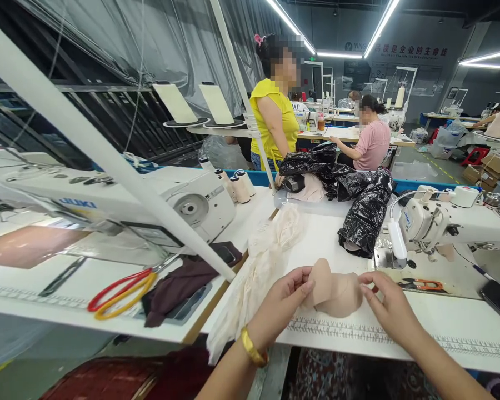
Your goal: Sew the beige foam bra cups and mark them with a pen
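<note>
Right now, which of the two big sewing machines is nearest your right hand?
The right machine, by the orange snips; the left machine is past the cream lace.

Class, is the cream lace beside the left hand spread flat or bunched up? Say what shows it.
Bunched up: the lace lies in a long, crumpled strip, with creases and overlapping folds along it.

Red-and-yellow-handled metal scissors (152,271): lower left of the frame
Tall cream thread cones (216,104): upper part, left of centre
</note>
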